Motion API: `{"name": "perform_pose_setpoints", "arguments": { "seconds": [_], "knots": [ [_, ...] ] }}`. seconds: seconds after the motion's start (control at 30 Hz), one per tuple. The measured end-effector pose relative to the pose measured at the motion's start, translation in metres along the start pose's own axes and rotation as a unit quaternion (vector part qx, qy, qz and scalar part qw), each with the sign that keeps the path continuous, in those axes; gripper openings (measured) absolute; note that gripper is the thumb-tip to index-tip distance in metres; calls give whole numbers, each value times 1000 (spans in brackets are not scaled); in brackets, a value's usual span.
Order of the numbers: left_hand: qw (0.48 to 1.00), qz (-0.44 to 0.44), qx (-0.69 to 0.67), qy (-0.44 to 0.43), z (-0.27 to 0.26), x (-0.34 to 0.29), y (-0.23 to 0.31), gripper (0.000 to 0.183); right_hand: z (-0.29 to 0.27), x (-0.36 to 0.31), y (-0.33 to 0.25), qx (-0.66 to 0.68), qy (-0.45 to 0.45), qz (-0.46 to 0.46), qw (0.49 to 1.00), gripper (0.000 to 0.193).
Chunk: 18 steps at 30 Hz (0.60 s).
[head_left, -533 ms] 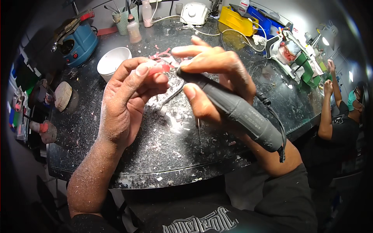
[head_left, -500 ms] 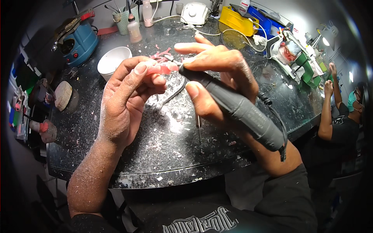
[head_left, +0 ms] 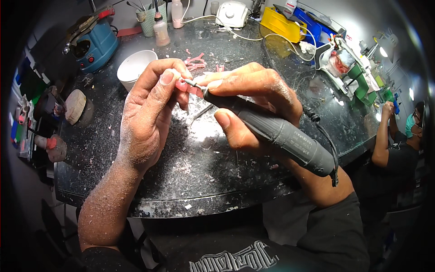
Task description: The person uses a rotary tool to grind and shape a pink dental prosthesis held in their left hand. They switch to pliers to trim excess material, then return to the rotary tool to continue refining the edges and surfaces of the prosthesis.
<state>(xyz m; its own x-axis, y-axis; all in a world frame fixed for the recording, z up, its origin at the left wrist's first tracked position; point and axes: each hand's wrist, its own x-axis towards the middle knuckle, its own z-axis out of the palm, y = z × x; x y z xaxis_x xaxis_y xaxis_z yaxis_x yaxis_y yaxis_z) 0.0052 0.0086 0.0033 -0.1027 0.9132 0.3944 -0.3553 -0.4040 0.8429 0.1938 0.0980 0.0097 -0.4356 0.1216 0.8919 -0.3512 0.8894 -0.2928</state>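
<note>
My left hand [head_left: 147,111], coated in pale dust, pinches a small pink denture piece [head_left: 195,89] between thumb and fingers. Its far side is hidden by the fingertips. My right hand [head_left: 260,90] is closed around a black rotary handpiece [head_left: 283,133], whose cord trails from the rear end. The metal bur [head_left: 194,83] at its front lies against or just over the pink piece; contact is hard to make out. Right fingertips reach close to the left ones. Beneath the hands, a thin dark tool [head_left: 202,114] rests on the dusty black worktop [head_left: 217,181].
Left of centre stands a white bowl [head_left: 131,68], with pink branching scraps [head_left: 195,61] beside it. A blue machine [head_left: 95,47], a dropper bottle [head_left: 161,31] and a white control box [head_left: 232,14] line the back. Yellow bin [head_left: 283,25] back right; another person [head_left: 398,145] far right.
The left hand has turned the pink piece, and the bur has shifted left onto its fingertip side. The right fingers have lowered and drawn together. The view has moved slightly.
</note>
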Motion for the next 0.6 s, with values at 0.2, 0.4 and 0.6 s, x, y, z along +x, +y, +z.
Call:
{"name": "perform_pose_setpoints", "arguments": {
  "seconds": [0.2, 0.4, 0.6],
  "knots": [
    [1000, 11, 17, -15, -3, 0, -1, 25, 1, -2, 1, 7, 2, 9, 1000, 35],
    [999, 17, 32, -20, -4, 1, -1, 24, 0, 0, -2, 0, -4, 13, 1000, 34],
    [998, 28, 56, -11, -3, 1, -1, 24, 0, 2, -6, -4, -11, 29, 1000, 33]
  ]
}}
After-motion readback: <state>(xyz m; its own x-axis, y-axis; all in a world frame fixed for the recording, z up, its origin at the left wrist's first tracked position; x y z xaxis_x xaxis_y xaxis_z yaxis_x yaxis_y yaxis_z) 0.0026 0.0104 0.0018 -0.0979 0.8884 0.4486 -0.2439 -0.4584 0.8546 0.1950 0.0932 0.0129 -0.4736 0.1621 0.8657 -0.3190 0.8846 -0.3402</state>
